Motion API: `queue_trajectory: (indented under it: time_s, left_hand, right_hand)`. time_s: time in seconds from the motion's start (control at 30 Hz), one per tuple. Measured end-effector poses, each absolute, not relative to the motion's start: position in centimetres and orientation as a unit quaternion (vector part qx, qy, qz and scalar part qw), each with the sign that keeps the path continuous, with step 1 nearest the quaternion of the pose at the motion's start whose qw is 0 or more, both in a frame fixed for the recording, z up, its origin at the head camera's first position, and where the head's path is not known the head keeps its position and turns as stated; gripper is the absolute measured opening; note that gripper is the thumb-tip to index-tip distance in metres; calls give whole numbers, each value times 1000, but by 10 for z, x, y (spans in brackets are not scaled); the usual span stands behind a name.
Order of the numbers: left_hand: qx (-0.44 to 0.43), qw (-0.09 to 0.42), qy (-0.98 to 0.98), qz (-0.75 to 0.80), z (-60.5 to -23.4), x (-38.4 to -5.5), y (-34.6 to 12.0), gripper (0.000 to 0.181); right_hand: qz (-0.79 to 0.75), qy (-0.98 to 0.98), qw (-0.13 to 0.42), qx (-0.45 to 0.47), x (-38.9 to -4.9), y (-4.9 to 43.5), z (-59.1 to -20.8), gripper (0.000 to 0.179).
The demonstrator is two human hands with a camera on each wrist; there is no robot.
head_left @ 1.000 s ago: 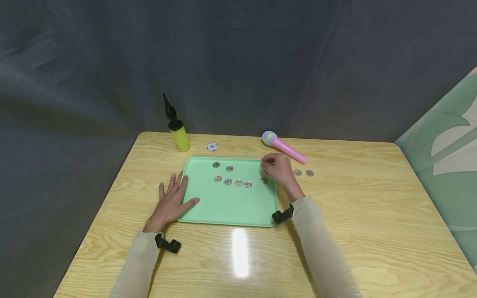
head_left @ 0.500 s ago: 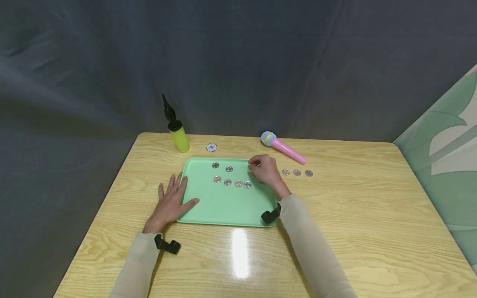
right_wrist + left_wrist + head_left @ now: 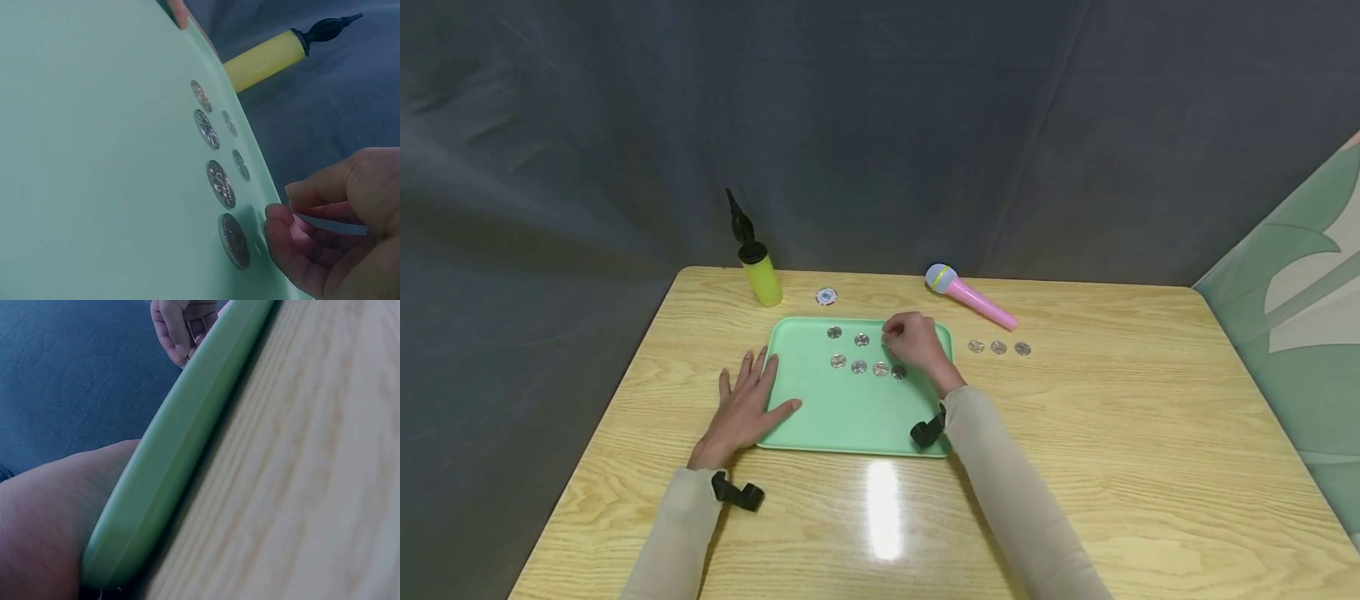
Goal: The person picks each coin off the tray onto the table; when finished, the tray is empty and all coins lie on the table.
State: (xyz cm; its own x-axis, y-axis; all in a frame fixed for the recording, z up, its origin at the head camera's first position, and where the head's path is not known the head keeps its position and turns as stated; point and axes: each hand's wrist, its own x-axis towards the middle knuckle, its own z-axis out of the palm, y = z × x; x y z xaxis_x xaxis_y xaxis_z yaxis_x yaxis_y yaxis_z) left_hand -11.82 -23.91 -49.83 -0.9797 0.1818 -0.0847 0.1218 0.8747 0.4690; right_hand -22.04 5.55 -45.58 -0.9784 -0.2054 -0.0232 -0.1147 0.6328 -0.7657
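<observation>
My left hand [image 3: 747,417] lies spread at the left edge of the light-green tray [image 3: 842,425], thumb across its rim. My right hand [image 3: 917,342] hovers over the tray's back right, thumb and fingertips bent together. In the left wrist view a small silvery coin [image 3: 185,363] glints at those fingertips. Silver coins lie on the tray in two rows: a back row with a coin [image 3: 834,332] and another coin [image 3: 862,340], and a front row of several, whose rightmost coin [image 3: 235,241] sits near the right fingertips. My right hand and wrist hide part of the tray.
Three coins [image 3: 998,347] lie in a line on the wooden table [image 3: 1120,417], right of the tray. Behind the tray are a yellow hand pump [image 3: 763,279] with a black nozzle, a poker chip [image 3: 827,297] and a pink toy microphone [image 3: 973,297]. A dark cloth [image 3: 880,150] hangs behind.
My right hand has moved left over the tray. A third coin on the table has come into view, and the coin at the tray's right is now hidden. The left hand stays still.
</observation>
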Motion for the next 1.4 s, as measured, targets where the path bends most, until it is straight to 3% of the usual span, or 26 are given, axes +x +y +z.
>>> queue_trajectory:
  time_s: [1.07, 1.27, 1.33, 1.4]
  left_hand:
    - [81, 55, 968, 232, -500, -118, -238, 95]
    - [80, 55, 967, 234, -499, -118, -238, 95]
    - [81, 55, 967, 234, -499, -117, -238, 95]
    - [81, 54, 967, 234, -499, -117, -238, 95]
  right_hand:
    - [-389, 912, 68, -109, -229, 24, -469, 21]
    - [-372, 919, 45, -122, -228, 17, -468, 9]
    - [-363, 922, 33, -130, -228, 16, -467, 20]
    - [-356, 925, 32, -129, -227, 15, -466, 19]
